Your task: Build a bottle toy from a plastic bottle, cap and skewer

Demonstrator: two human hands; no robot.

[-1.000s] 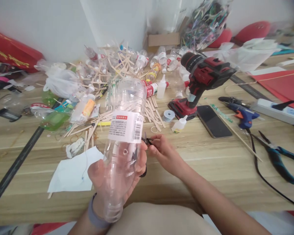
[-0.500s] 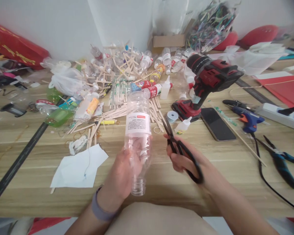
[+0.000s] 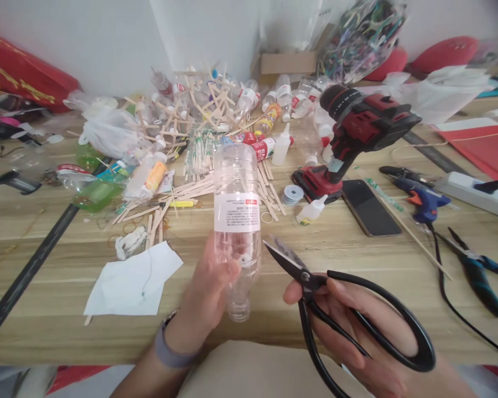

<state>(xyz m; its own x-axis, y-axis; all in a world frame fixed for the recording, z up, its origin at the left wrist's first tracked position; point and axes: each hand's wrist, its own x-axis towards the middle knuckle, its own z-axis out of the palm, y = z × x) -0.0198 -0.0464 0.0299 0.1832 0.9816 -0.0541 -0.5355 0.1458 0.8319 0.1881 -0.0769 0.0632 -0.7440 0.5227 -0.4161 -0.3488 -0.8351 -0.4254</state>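
Note:
My left hand [image 3: 209,290] is wrapped round a clear plastic bottle [image 3: 237,215], held neck down with its base toward the far side. The bottle has a white printed label and its mouth shows no cap. In my right hand [image 3: 348,326] is a pair of black-handled scissors [image 3: 307,279], the loops spread apart and the blades pointing up and left toward the bottle. The blade tips are a short gap away from the bottle's side. Part of the blades is blurred.
Behind the bottle lie wooden sticks [image 3: 191,190] and several plastic bottles. A red cordless drill [image 3: 357,132], a phone [image 3: 370,207], a glue gun [image 3: 423,196] and pliers [image 3: 477,271] are on the right. White paper [image 3: 128,284] lies left of my left hand.
My right hand has turned palm up and come nearer, and the scissors' handles have spread wide. My left hand still grips the bottle, which has shifted only slightly.

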